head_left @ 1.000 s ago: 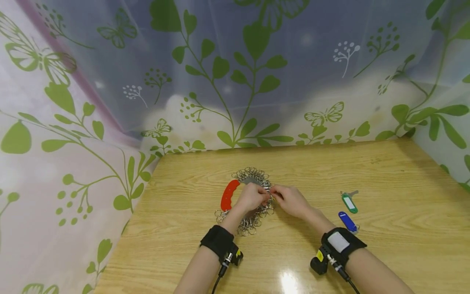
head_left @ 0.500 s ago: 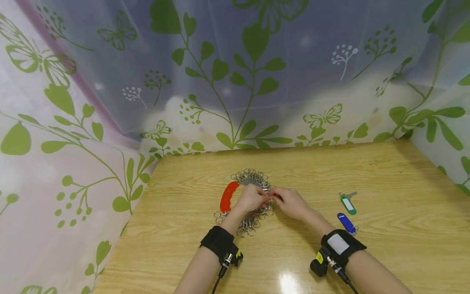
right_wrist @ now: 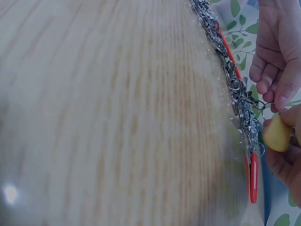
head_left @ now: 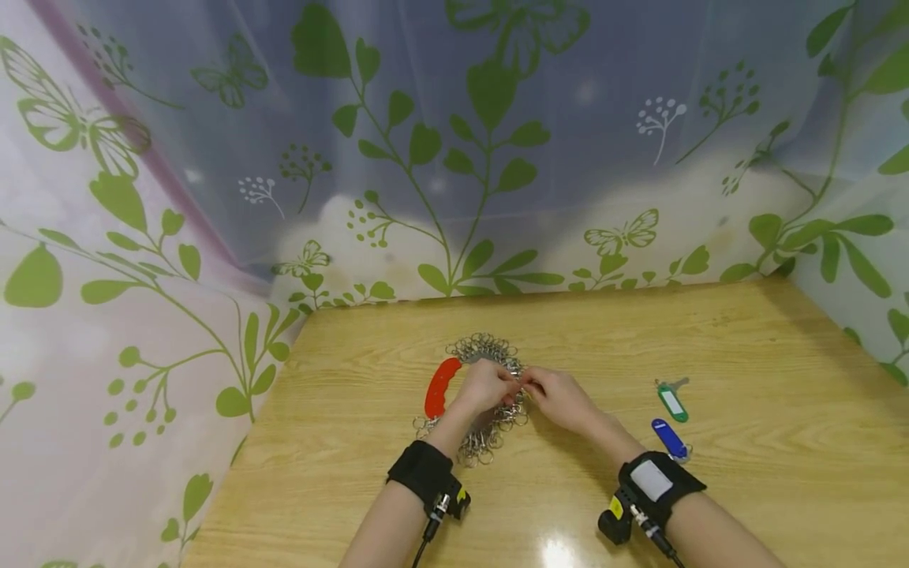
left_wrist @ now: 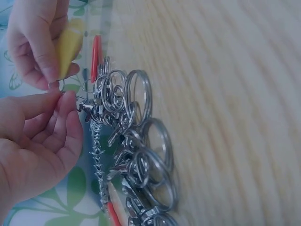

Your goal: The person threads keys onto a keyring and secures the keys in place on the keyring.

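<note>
A large key holder with a red grip (head_left: 440, 388) lies on the table, its grey plate edged with snap clips and split rings (left_wrist: 155, 165). My left hand (head_left: 488, 386) reaches across the plate to its right edge, pinching a small split ring (left_wrist: 55, 85) between thumb and fingertips. Opposite it, almost touching fingertips, my right hand (head_left: 561, 397) holds a yellow key tag (right_wrist: 277, 135). The tag sits between thumb and fingers, close beside that small ring. In the head view the hands mostly hide the tag.
To the right on the wooden table (head_left: 767, 442) lie a green key tag (head_left: 671, 402) with a key and a blue key tag (head_left: 669, 439) with a ring. Patterned curtain cloth (head_left: 440, 197) closes off the back and sides. Cables run from both wrist cameras.
The head view has tilted slightly, so the table scene sits a little lower. Both hands stay together at the plate's right edge, with only small finger movement.
</note>
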Motion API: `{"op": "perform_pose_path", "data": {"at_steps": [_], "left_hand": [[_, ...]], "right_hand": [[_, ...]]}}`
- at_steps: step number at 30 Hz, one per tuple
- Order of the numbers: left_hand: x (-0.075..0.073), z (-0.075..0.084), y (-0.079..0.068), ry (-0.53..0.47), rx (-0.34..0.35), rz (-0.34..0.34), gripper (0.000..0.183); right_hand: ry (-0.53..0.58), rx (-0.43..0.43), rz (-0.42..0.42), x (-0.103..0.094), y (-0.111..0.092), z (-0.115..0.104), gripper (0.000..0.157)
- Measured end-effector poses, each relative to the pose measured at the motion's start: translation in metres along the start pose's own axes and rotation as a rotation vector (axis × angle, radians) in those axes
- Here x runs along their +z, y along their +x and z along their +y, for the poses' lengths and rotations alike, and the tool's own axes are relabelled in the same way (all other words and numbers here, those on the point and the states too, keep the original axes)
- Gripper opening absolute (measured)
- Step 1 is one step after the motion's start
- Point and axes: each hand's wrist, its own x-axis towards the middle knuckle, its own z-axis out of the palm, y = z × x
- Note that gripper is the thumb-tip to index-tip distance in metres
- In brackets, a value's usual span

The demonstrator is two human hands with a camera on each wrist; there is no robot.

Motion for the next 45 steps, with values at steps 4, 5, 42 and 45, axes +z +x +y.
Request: {"op": "perform_pose_path", "data": {"at_steps": [4,5,42,45], "left_hand": [[-0.001,0.0,-0.001,-0.005,0.032,-0.002,0.018],[-0.001,-0.001,0.0,0.0,0.04,-0.005,0.019],[0.015,0.008,-0.013,0.677,0.227,-0.243,0.04],[0.016,0.008,-0.014,0.708,0.237,-0.24,0.045]], "right_hand": [[0.043,0.103,-0.017,-0.001,-0.002,0.0,0.011],[0.049,0.117,-0.017,-0.001,-0.002,0.001,0.013],[-0.285,0.269,0.03,-0.063,-0.033,0.036,0.017],[-0.329,0.372,-0.008,-0.088,-0.041,0.047,0.026]]}}
